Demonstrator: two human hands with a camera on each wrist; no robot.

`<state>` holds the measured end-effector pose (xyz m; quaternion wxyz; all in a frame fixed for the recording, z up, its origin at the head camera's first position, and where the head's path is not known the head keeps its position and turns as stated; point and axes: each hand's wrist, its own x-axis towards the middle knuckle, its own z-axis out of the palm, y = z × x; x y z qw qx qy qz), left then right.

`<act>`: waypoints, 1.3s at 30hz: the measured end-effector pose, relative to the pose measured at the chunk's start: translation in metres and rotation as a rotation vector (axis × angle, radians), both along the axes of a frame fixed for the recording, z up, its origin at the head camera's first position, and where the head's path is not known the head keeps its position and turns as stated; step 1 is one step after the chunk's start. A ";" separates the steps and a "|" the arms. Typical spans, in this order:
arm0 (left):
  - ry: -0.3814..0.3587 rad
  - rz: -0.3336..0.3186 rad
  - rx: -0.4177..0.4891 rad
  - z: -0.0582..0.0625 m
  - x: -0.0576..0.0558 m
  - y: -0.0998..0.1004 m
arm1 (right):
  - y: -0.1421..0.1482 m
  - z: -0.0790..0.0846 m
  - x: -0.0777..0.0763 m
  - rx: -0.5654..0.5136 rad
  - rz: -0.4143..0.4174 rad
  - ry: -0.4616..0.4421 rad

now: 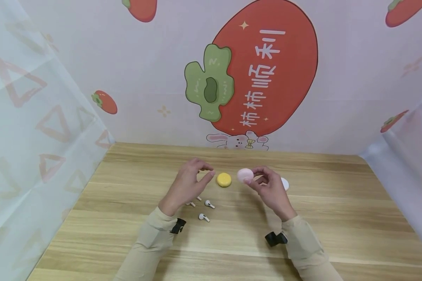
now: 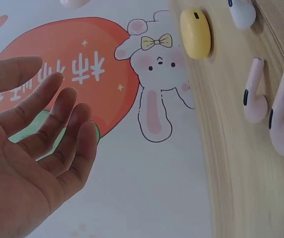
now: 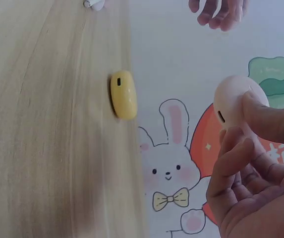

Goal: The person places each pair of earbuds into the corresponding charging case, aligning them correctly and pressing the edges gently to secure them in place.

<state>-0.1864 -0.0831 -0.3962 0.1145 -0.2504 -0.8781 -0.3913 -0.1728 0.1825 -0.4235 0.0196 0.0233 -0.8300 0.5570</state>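
Observation:
My right hand (image 1: 269, 191) pinches a pale pink, rounded earbud charging case (image 1: 245, 175) between thumb and fingers, above the table. A dark slot shows on the case's edge in the right wrist view. My left hand (image 1: 190, 181) hovers with bent, spread fingers, and its palm holds nothing in the left wrist view. Between the hands a yellow earbud case (image 1: 224, 180) lies on the table, apart from both. Near my left wrist lie several earbuds, among them one white earbud (image 1: 204, 217) and, in the left wrist view, a pink earbud (image 2: 255, 91).
A white round case (image 1: 285, 184) sits behind my right hand, partly hidden by it. The wood-grain table (image 1: 232, 249) runs back to a printed cloth wall (image 1: 154, 128) with persimmon and rabbit drawings. Cloth also hangs along the left and right sides.

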 end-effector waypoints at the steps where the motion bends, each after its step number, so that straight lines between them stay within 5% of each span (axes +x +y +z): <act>1: -0.004 -0.002 -0.001 0.000 0.000 0.001 | 0.000 0.001 0.001 -0.001 0.000 0.007; 39: 0.002 -0.109 0.064 0.004 0.013 0.022 | -0.013 0.009 0.015 0.043 0.056 0.100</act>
